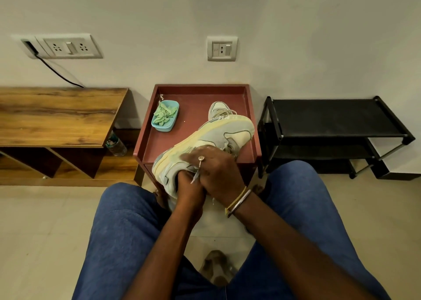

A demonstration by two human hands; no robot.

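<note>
Head: sneaker point(227, 135) beneath right fingers point(192, 156)

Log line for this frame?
left hand: grips sneaker heel end | right hand: on sneaker | sneaker: tilted over red table

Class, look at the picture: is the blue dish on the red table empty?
No, the blue dish on the red table holds a heap of pale green pieces.
</note>
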